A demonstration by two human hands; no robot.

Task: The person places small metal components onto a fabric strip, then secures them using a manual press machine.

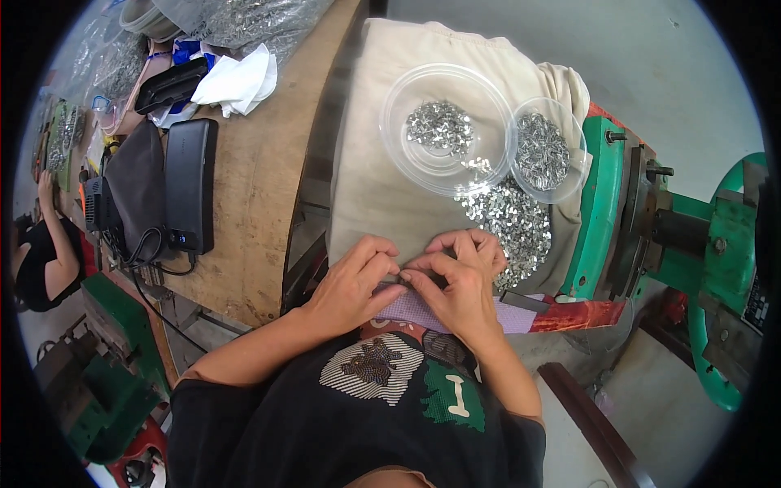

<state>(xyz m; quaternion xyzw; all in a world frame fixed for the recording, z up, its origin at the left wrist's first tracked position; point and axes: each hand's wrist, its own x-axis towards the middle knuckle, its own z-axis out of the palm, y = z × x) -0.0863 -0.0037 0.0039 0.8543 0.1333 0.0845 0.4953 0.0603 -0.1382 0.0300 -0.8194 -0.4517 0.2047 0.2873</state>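
Note:
My left hand [351,281] and my right hand [462,281] meet fingertip to fingertip over the near edge of a beige cloth [370,163]. Both are closed in a pinch; whatever lies between the fingers is too small and hidden to name. Just right of my right hand spreads a loose heap of small shiny metal pieces [517,232]. Beyond it stands a wide clear plastic tub [392,150] with similar pieces [439,128] in it. A smaller clear tub [578,167] beside it holds thin silvery metal parts [541,153].
Green machinery [598,203] with bolts and a green handwheel [708,342] borders the right. A wooden table [252,187] at left carries a black power bank [189,183], cables, white tissue [240,81] and plastic bags. Another person's arm [57,220] shows at far left.

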